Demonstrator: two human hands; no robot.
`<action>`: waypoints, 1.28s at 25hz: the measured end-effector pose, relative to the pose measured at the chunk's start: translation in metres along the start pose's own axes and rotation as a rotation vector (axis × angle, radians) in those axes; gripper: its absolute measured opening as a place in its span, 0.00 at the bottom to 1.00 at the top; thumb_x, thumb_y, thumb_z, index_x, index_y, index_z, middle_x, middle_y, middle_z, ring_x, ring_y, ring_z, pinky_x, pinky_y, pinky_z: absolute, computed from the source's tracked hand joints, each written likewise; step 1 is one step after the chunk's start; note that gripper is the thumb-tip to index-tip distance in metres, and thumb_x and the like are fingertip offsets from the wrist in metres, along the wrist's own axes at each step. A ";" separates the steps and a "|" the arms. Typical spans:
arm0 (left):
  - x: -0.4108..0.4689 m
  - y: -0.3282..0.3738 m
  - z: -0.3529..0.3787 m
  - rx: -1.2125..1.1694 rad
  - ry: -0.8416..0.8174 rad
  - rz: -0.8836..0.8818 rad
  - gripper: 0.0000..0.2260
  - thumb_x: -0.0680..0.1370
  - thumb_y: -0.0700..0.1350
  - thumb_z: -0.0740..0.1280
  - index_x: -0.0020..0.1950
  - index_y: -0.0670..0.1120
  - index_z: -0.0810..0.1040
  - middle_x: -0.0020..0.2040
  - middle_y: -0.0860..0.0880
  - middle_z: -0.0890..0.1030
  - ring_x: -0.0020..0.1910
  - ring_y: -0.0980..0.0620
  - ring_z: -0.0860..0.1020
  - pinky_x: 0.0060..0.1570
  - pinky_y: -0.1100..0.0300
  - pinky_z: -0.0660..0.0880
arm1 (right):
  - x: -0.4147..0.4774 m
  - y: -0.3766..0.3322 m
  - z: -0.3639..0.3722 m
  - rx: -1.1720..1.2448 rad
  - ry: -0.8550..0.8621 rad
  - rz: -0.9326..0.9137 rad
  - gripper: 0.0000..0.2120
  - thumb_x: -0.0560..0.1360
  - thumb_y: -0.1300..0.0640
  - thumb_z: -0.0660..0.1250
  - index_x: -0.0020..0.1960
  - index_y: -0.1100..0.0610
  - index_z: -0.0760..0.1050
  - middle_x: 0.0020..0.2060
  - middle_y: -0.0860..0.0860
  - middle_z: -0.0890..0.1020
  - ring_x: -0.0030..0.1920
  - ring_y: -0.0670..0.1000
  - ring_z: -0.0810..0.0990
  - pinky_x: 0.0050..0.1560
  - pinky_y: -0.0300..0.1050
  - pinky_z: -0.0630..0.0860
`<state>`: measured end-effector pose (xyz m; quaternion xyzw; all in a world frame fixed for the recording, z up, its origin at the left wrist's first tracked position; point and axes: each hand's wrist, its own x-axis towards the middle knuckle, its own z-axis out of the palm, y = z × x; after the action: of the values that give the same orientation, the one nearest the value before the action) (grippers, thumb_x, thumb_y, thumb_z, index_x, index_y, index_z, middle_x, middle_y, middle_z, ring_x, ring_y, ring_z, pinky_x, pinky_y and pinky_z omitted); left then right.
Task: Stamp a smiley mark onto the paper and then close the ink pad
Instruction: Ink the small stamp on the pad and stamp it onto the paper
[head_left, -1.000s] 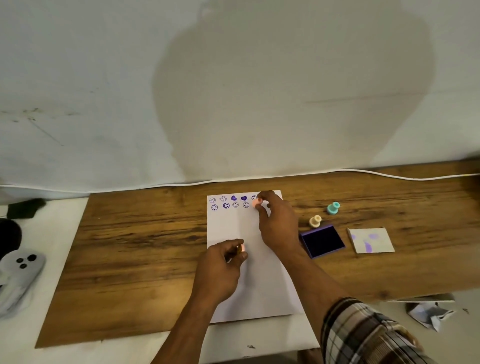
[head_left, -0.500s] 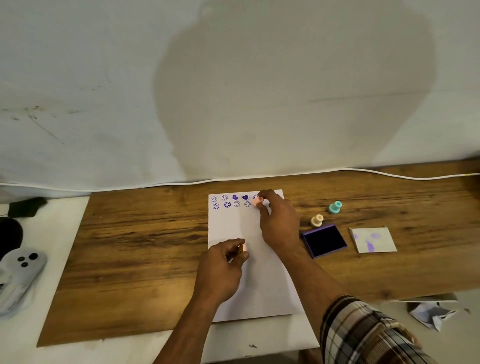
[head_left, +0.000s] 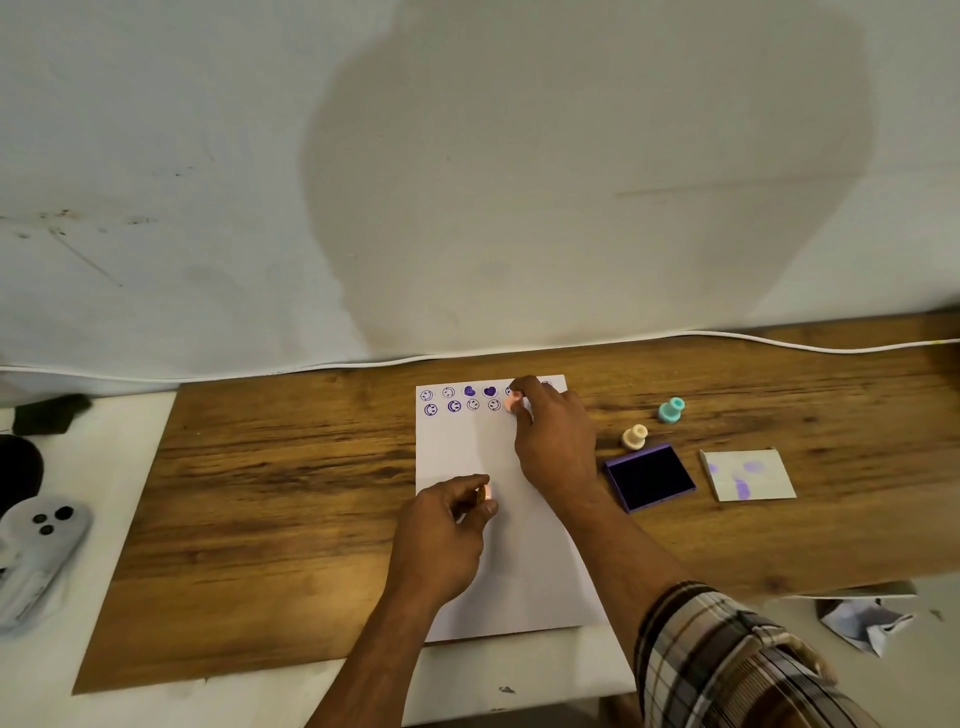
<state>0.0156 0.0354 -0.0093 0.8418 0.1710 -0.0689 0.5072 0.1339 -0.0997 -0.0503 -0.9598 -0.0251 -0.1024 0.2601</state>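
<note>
A white paper (head_left: 498, 561) lies on the wooden board, with two rows of purple smiley and heart marks along its far edge. My right hand (head_left: 558, 447) grips a small pink stamp (head_left: 513, 401) and holds it down on the paper at the right end of the second row. My left hand (head_left: 441, 535) rests on the middle of the paper, fingers curled around a small pinkish object (head_left: 487, 492). The open purple ink pad (head_left: 650, 477) sits right of the paper, and its white ink-smudged lid (head_left: 747, 474) lies further right.
A cream stamp (head_left: 634, 436) and a teal stamp (head_left: 671, 410) stand behind the ink pad. A white cable (head_left: 779, 340) runs along the wall. A white controller (head_left: 39, 545) lies at far left. Crumpled paper (head_left: 865, 621) sits at lower right.
My right hand has shifted the pink stamp slightly down and left, onto the end of the second row. My left hand has stayed put on the paper.
</note>
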 end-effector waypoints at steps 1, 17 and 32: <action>0.000 -0.001 0.000 -0.004 -0.001 0.003 0.15 0.77 0.46 0.74 0.64 0.50 0.84 0.58 0.51 0.87 0.53 0.56 0.83 0.59 0.61 0.78 | 0.001 -0.001 0.000 -0.021 0.000 -0.018 0.11 0.80 0.58 0.70 0.62 0.51 0.76 0.50 0.52 0.87 0.47 0.55 0.77 0.37 0.49 0.76; 0.000 -0.006 0.001 -0.060 0.040 0.012 0.15 0.77 0.44 0.75 0.63 0.50 0.84 0.58 0.53 0.86 0.52 0.57 0.82 0.62 0.58 0.78 | 0.003 -0.008 -0.042 0.318 -0.020 0.152 0.09 0.80 0.58 0.72 0.57 0.49 0.77 0.51 0.48 0.84 0.52 0.51 0.81 0.42 0.45 0.76; 0.000 0.026 0.019 -0.662 -0.145 -0.160 0.14 0.68 0.44 0.81 0.53 0.52 0.89 0.52 0.48 0.89 0.53 0.46 0.87 0.58 0.48 0.83 | -0.083 -0.005 -0.107 0.927 -0.152 0.523 0.13 0.75 0.62 0.77 0.55 0.46 0.83 0.51 0.43 0.87 0.53 0.44 0.86 0.53 0.51 0.85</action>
<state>0.0258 0.0076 0.0035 0.6085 0.2132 -0.1087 0.7566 0.0325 -0.1484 0.0250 -0.7232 0.1535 0.0572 0.6710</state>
